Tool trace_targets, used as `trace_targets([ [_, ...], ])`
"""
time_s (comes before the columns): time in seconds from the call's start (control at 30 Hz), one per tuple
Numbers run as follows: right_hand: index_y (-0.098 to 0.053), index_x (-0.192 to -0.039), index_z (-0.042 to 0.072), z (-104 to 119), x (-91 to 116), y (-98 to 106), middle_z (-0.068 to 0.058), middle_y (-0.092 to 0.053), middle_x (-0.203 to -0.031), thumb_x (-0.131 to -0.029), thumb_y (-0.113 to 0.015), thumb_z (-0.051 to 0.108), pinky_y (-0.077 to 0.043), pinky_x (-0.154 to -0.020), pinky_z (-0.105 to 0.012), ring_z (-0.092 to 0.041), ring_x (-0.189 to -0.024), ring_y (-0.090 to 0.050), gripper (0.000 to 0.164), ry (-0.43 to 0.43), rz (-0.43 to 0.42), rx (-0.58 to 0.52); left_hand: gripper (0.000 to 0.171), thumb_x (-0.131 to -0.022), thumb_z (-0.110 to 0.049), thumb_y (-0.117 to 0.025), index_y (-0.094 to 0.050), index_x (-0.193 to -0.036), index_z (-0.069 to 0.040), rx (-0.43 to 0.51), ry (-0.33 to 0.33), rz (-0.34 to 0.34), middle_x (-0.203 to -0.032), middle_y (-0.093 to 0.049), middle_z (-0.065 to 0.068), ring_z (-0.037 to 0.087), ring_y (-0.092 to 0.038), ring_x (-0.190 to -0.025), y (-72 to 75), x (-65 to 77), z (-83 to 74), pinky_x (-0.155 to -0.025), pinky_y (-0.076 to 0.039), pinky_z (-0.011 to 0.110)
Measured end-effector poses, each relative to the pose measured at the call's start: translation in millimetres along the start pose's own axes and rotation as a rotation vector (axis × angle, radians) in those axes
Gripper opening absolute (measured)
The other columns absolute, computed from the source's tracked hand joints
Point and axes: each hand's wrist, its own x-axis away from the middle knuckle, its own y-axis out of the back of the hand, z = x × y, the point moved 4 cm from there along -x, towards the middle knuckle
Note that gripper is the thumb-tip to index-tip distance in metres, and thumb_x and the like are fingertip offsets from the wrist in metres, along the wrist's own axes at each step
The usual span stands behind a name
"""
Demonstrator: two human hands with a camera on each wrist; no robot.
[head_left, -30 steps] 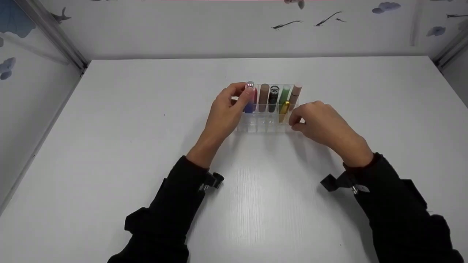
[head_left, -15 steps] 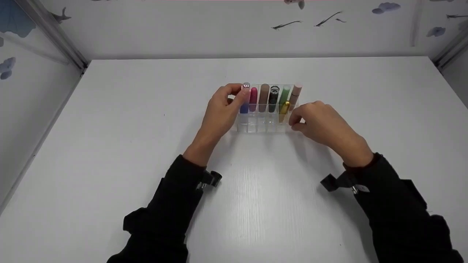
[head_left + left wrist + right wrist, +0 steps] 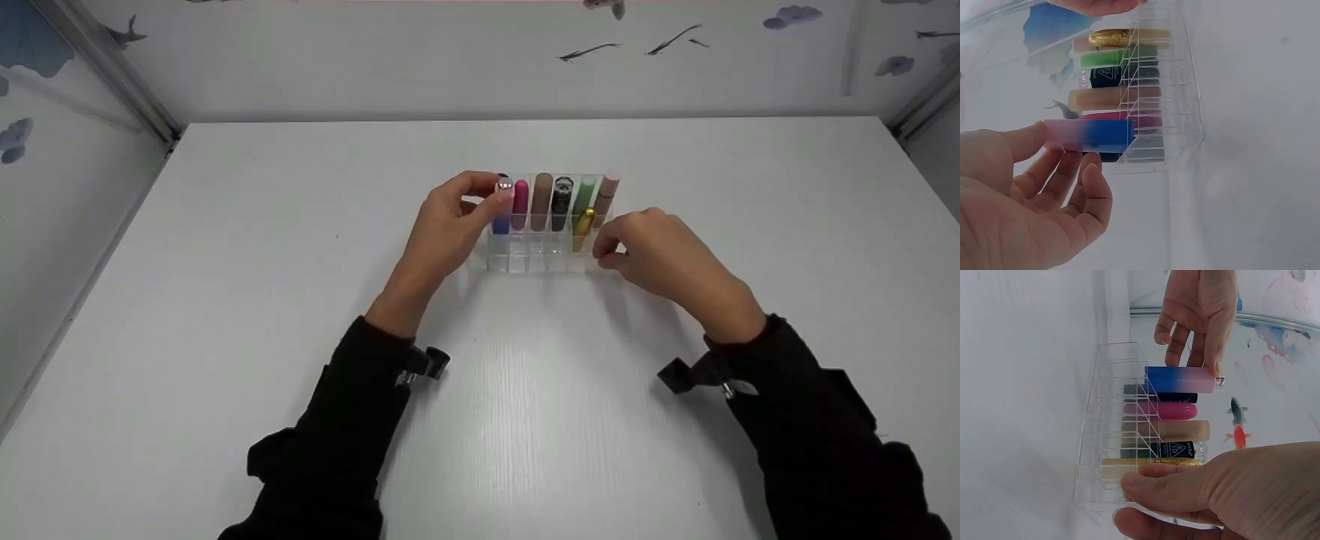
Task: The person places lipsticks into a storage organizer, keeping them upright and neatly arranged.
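Note:
My left hand pinches a pink-to-blue lipstick tube by its pink end, thumb on one side and fingers on the other. The tube's blue end stands over the left end of a clear acrylic lipstick holder, in front of a dark tube in the back row. At the holder's right end, my right hand grips the side wall between thumb and fingers. A gold tube stands in a slot just beside that hand. Part of the holder's right end is hidden behind the right fingers.
Along the holder's back row stand a magenta tube, a brown tube, a black tube, a green tube and a pinkish-brown tube. The white table ends at a patterned wall panel behind.
My left hand has moved the pink-to-blue tube leftward, from before the magenta tube to the holder's left end, then slightly lower. The right hand and holder have stayed still.

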Motion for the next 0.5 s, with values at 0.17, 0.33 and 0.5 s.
trace_targets([
  [0.17, -0.078, -0.093, 0.003, 0.2, 0.3, 0.7, -0.007, -0.074, -0.090, -0.088, -0.072, -0.004, -0.049, -0.073, -0.043, -0.022, -0.080, -0.063, 0.011, 0.004, 0.003, -0.007, 0.032, -0.099, -0.025, -0.068, -0.067, -0.125, -0.006, -0.029, -0.012, -0.004, -0.117, -0.066, 0.005, 0.017, -0.058, -0.108, 2.4, -1.5, -0.4, -0.093, -0.048, 0.027],
  [0.33, -0.078, -0.094, 0.002, -0.3, 0.2, 1.1, -0.009, -0.074, -0.091, -0.089, -0.071, -0.004, -0.049, -0.074, -0.043, -0.024, -0.081, -0.063, 0.011, 0.010, 0.011, -0.014, 0.030, -0.098, -0.023, -0.070, -0.069, -0.122, -0.006, -0.074, 0.002, 0.005, -0.115, -0.067, 0.004, 0.016, -0.058, -0.107, 3.4, -2.6, 0.9, -0.092, -0.048, 0.027],
  [0.5, -0.078, -0.094, 0.002, -0.5, 0.6, 1.0, -0.009, -0.074, -0.090, -0.088, -0.071, -0.005, -0.049, -0.074, -0.042, -0.024, -0.081, -0.063, 0.011, 0.014, 0.009, -0.020, 0.029, -0.098, -0.023, -0.070, -0.070, -0.123, -0.007, -0.112, 0.015, 0.017, -0.115, -0.068, 0.004, 0.016, -0.059, -0.107, 3.1, -3.6, 3.1, -0.093, -0.048, 0.027],
])
